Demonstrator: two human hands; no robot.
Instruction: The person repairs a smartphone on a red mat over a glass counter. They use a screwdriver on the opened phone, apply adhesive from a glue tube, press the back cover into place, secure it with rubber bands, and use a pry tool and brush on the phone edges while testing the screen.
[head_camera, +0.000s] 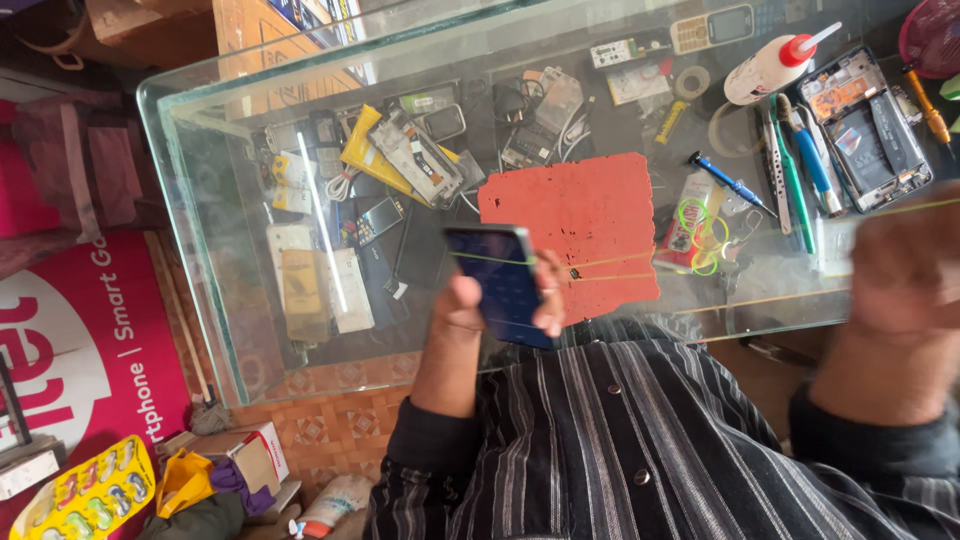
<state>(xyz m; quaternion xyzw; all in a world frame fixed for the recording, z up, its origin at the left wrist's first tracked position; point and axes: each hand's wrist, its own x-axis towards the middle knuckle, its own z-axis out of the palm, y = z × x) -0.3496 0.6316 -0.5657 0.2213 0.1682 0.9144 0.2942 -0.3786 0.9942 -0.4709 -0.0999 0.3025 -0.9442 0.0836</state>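
Note:
My left hand (455, 310) holds a dark blue phone (500, 280) upright over the near edge of a glass counter (190, 230). A thin yellow-green rubber band (620, 260) crosses the phone's top and runs taut to the right, towards my right hand (900, 275). That hand is raised at the right edge and blurred by motion, so its grip is unclear. Behind the phone a worn red mat (590, 210) lies on the glass.
Right of the mat lie loose green rubber bands (700, 230), a blue screwdriver (730, 182), brushes (795, 190), a white glue bottle (765, 68) and an opened phone body (865, 125). Old phones and parts (400, 150) fill the case under the glass. A pink banner (90, 340) stands at the left.

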